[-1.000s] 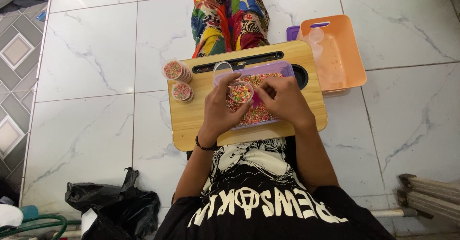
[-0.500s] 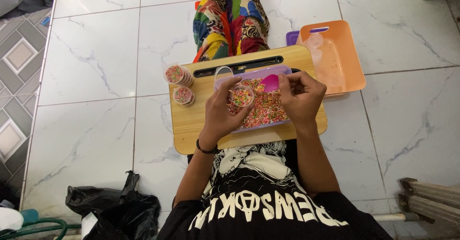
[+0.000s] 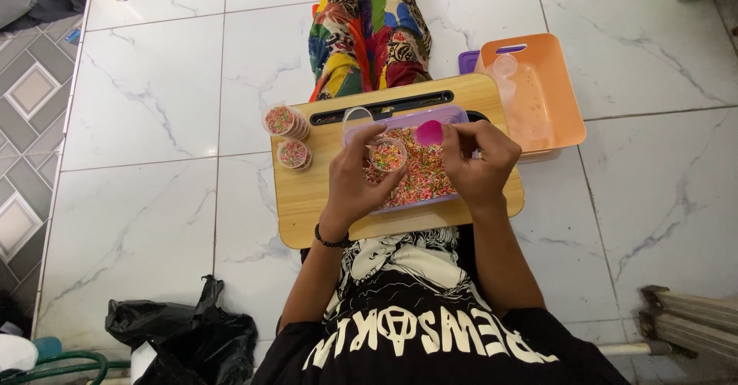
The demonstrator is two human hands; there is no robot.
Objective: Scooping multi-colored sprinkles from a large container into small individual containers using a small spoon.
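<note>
My left hand (image 3: pixel 355 179) holds a small clear cup (image 3: pixel 387 154) filled with coloured sprinkles. It hovers over a purple tray (image 3: pixel 453 114) full of the same sprinkles. My right hand (image 3: pixel 478 160) pinches a pink scoop (image 3: pixel 429 133) above the tray's far side. The tray rests on a small wooden lap table (image 3: pixel 307 200). Two filled cups (image 3: pixel 284 121) (image 3: pixel 293 154) stand at the table's left end.
An orange plastic basket (image 3: pixel 550 101) with a clear cup inside sits right of the table. Legs in colourful patterned cloth (image 3: pixel 369 31) stretch out beyond it. A black plastic bag (image 3: pixel 184 339) lies at the lower left on the white tiled floor.
My right hand has lifted from the sprinkles and drawn right, with the pink scoop now showing in its fingers. My left hand keeps the cup in about the same place.
</note>
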